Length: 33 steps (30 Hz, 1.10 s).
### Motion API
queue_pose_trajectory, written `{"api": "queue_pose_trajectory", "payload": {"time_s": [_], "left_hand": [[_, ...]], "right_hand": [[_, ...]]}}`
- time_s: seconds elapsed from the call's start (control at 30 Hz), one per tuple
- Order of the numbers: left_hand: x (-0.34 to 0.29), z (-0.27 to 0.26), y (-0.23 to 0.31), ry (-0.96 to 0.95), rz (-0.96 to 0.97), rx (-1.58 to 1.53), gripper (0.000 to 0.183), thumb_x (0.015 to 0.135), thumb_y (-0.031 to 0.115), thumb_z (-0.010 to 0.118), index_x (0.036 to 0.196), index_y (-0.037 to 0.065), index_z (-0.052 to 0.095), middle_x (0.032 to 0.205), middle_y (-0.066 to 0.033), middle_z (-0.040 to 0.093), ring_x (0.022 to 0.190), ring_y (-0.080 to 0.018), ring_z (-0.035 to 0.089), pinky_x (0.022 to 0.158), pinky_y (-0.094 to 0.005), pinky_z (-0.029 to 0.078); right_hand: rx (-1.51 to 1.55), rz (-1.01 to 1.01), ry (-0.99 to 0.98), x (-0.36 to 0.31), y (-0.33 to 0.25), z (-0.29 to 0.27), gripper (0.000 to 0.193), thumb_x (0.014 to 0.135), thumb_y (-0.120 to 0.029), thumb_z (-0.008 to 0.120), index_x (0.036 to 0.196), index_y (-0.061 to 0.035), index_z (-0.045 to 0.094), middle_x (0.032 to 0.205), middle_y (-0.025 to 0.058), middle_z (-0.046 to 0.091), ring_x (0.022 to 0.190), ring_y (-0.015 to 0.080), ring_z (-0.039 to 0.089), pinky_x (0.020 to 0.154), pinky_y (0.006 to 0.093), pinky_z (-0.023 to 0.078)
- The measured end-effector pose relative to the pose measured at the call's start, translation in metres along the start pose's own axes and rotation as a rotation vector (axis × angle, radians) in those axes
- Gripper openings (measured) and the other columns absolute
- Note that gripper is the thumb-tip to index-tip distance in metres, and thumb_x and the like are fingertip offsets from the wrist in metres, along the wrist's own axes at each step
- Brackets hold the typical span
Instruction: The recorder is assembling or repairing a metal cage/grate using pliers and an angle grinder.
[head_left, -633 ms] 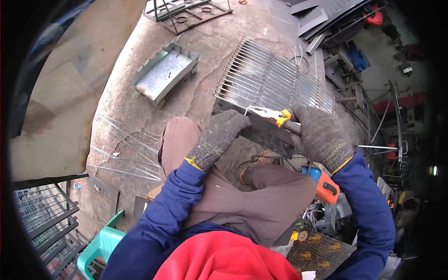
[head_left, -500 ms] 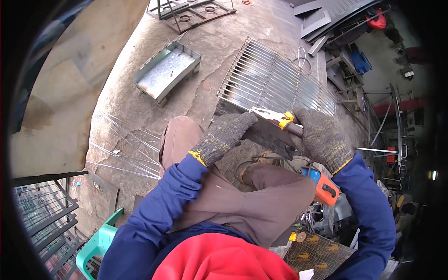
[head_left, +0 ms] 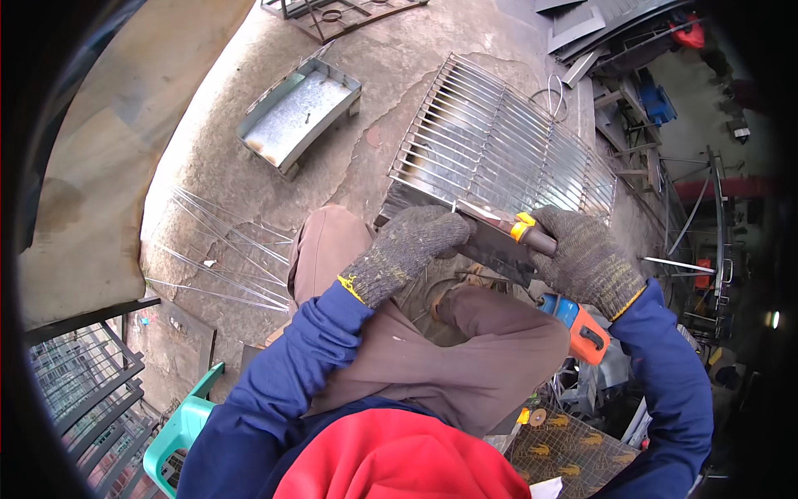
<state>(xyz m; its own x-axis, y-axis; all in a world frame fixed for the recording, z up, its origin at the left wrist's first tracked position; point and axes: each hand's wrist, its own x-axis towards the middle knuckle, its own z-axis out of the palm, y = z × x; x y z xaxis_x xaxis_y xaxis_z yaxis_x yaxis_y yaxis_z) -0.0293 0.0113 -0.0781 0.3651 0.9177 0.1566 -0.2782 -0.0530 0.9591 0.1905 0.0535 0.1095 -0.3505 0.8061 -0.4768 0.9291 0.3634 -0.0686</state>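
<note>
My right hand (head_left: 586, 259), in a dark knitted glove, is closed around a pair of pliers (head_left: 524, 227) with yellow-and-dark handles. The pliers point left, their jaws at the near left side of a wire grate (head_left: 480, 137). The grate lies over a shiny metal box with a dark front panel (head_left: 504, 256). My gloved left hand (head_left: 413, 248) is closed at that box's near edge, beside the plier jaws. Whatever its fingers pinch is hidden.
A shallow sheet-metal tray (head_left: 298, 116) stands on the concrete floor ahead. Thin metal rods (head_left: 229, 249) lie to the left, near a green plastic stool (head_left: 179, 428). An orange-and-blue power tool (head_left: 587, 334) is by my right knee; metal stock (head_left: 578, 33) is stacked far right.
The pliers have rolled in my right hand, so their jaws now show narrower. My left fingers have shifted slightly right, closer to the jaws. The whole view has shifted slightly.
</note>
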Motion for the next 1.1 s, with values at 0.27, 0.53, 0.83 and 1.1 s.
{"api": "queue_pose_trajectory", "payload": {"time_s": [0.27, 0.53, 0.83, 1.1], "left_hand": [[-0.006, 0.005, 0.006, 0.059, -0.023, 0.223, 0.026, 0.092, 0.017, 0.061, 0.116, 0.012, 0.071, 0.103, -0.0133, 0.068, 0.092, -0.0313, 0.067, 0.079, -0.04, 0.055], [-0.009, 0.014, 0.003, 0.099, 0.038, 0.201, 0.025, 0.094, 0.018, 0.059, 0.116, 0.01, 0.068, 0.103, -0.0146, 0.064, 0.093, -0.0335, 0.064, 0.081, -0.0408, 0.053], [-0.008, 0.019, 0.004, 0.148, -0.196, 0.016, 0.024, 0.095, 0.021, 0.057, 0.115, 0.009, 0.067, 0.105, -0.0142, 0.062, 0.093, -0.0334, 0.064, 0.082, -0.0406, 0.052], [-0.007, 0.022, 0.017, 0.138, -0.11, 0.207, 0.033, 0.102, 0.028, 0.057, 0.112, -0.001, 0.067, 0.107, -0.0068, 0.069, 0.098, -0.0144, 0.061, 0.085, -0.0311, 0.05]], "right_hand": [[0.091, 0.007, -0.026, 0.005, 0.004, -0.003, 0.029, 0.084, -0.028, 0.07, 0.103, -0.0072, 0.063, 0.089, 0.0194, 0.068, 0.086, 0.0412, 0.068, 0.075, 0.0487, 0.053], [0.142, -0.022, -0.073, 0.007, 0.005, -0.003, 0.029, 0.083, -0.016, 0.07, 0.108, -0.0029, 0.063, 0.087, 0.0181, 0.067, 0.082, 0.0379, 0.068, 0.074, 0.0442, 0.054], [0.175, -0.031, -0.123, 0.01, 0.011, -0.006, 0.03, 0.083, -0.022, 0.071, 0.107, -0.0047, 0.065, 0.087, 0.0201, 0.068, 0.083, 0.0388, 0.068, 0.074, 0.0442, 0.054], [-0.066, -0.03, -0.079, -0.003, -0.001, -0.014, 0.035, 0.086, -0.021, 0.066, 0.117, -0.0044, 0.063, 0.095, 0.0221, 0.068, 0.09, 0.04, 0.067, 0.082, 0.0472, 0.054]]}}
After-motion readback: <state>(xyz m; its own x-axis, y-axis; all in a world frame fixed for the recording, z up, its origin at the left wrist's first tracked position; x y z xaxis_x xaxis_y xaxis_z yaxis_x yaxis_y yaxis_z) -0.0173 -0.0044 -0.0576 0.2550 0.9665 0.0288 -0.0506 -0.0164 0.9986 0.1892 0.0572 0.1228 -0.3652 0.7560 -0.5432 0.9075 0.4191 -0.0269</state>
